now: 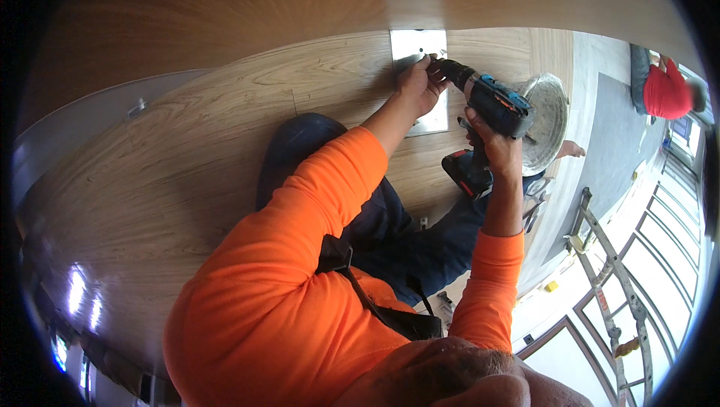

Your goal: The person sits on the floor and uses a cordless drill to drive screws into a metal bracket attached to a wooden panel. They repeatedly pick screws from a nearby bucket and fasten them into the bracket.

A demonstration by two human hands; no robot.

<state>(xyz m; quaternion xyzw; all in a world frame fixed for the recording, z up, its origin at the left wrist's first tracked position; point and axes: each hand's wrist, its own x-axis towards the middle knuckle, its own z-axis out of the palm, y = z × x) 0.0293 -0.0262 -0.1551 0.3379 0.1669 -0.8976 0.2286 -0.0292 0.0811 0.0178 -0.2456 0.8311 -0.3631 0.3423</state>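
Closest to the camera, at the lower edge of the head view, part of the wearer's head (480, 381) is caught, with orange sleeves (285, 204) stretched up past it. So, the drill (499, 103) is held right of centre in the upper half, with its nose angled up and left over the metal plate (433, 122). That plate is set on the wood boards (225, 130), close to the brown panel (300, 2).

Drill grip is wrapped by the right hand (491, 137), fingers curled round it. The left hand (422, 86) is brought right up to the nose, fingers bunched narrow there; whether a bit or a screw is pinched can't be told from this angle.

Looks like a bit or fixing is being guided or checked, at a guess. If so, the trigger is best left alone until the left fingertips are moved clear of anything that spins. The drill should be lined up straight with the hole, and light pressure used at first so the plate isn't scratched by a slip. Some elbow room is worth having too: the bucket (561, 118) is parked just beside the drill's back end.
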